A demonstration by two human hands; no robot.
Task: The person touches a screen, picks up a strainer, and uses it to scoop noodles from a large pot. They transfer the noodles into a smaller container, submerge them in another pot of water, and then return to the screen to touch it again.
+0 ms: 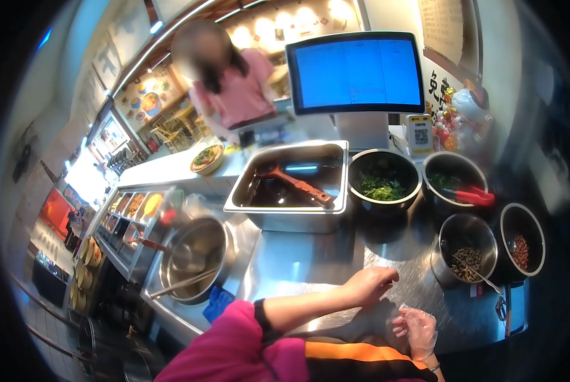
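My left hand (372, 285), bare, is above the steel counter (291, 254), its fingers curled inward. Its fingertips are mostly turned away, and what they hold, if anything, is hidden. Just below and to the right is my right hand (418, 330) in a clear plastic glove, its fingers loosely bent and nothing visible in them. A small gap separates the two hands. Nearest to them is a steel pot (447, 239) of small brown pieces with a spoon (482, 274) in it.
Behind stand a steel pan (246, 213) of dark liquid with a ladle (294, 184), a bowl of chopped greens (383, 188), another with red tongs (472, 197), and a bowl of reddish pieces (520, 251). A large pot (224, 254) stands left. A person (234, 95) is beyond the screen (359, 73).
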